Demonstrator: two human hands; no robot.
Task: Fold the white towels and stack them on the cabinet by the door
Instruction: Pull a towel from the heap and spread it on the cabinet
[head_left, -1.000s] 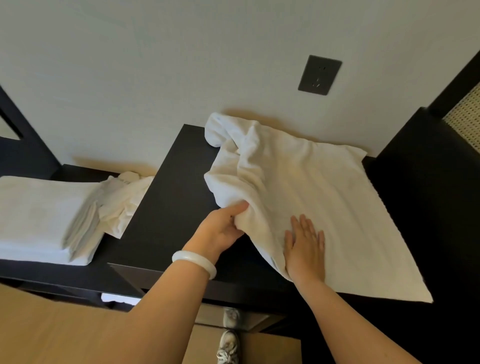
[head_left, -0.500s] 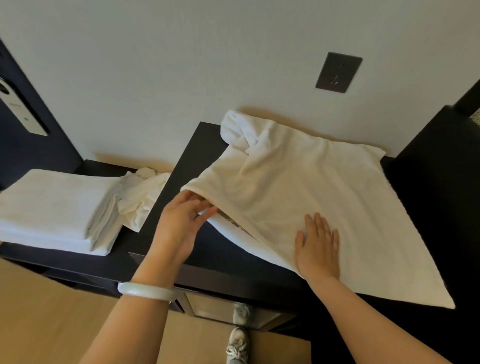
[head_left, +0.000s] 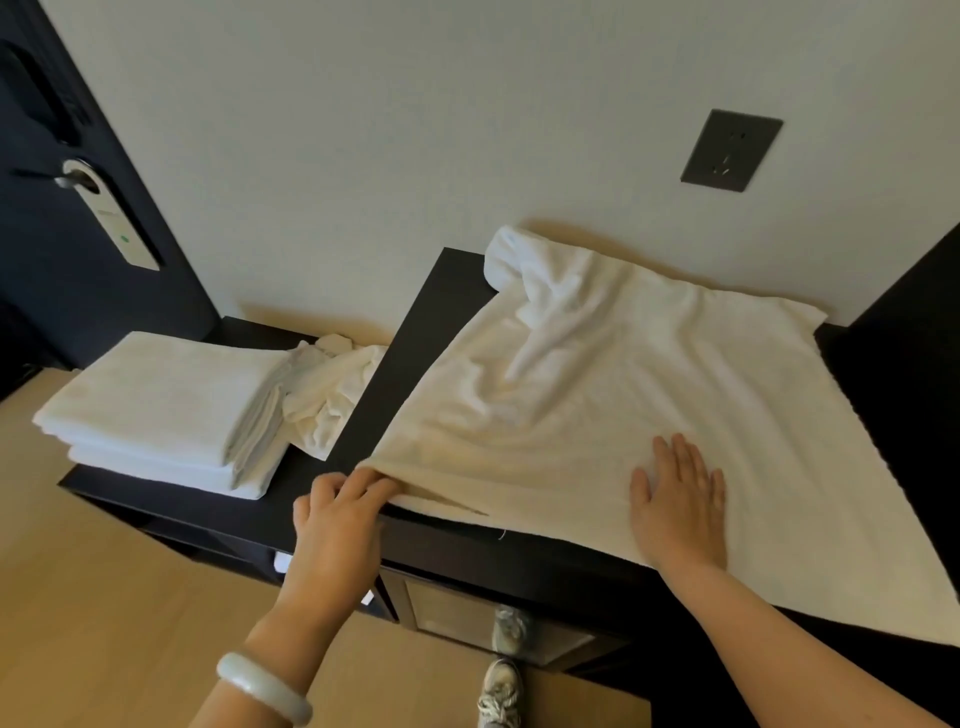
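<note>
A white towel lies spread over the raised top of a dark cabinet, creased in the middle and bunched into a roll at the back left corner against the wall. The left hand pinches the towel's near left corner at the front edge, fingers curled round the cloth. The right hand rests flat on the towel near the front edge, fingers straight and close together, thumb held out.

The towel's near right corner seems to reach past the front edge. A hard pull on the left corner, if the flat hand eases off, would likely slide the whole cloth toward the floor. The roll at the back, left unsmoothed, would probably make a lumpy, crooked fold.

On the cabinet's lower left part, beside a dark door, sits a stack of folded towels. A crumpled white cloth lies between the stack and the raised top, touching the stack's right side; it may snag a towel carried across. A dark wall socket sits above.
</note>
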